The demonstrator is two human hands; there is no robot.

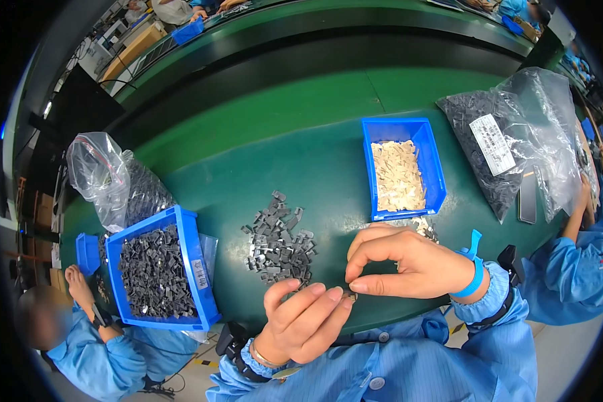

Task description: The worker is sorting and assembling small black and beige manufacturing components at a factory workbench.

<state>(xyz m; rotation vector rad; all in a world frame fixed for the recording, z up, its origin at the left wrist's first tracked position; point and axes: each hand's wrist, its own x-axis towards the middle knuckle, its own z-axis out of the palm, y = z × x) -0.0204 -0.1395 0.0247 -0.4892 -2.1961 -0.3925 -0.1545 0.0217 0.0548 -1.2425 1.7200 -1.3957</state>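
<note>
My left hand is closed, its fingertips pinching a small dark part that shows only at one edge. Thumb and forefinger of my right hand close together at that same spot; whatever lies between them is hidden. A loose pile of small dark grey plastic parts lies on the green table just beyond my left hand. Past my right hand stands a blue bin holding many small pale, brass-coloured pieces. A few such pieces lie on the table between that bin and my right wrist.
At left, a large blue bin is full of dark parts, with a clear bag behind it. A bigger bag of dark parts and a phone lie at right. Co-workers sit on both sides.
</note>
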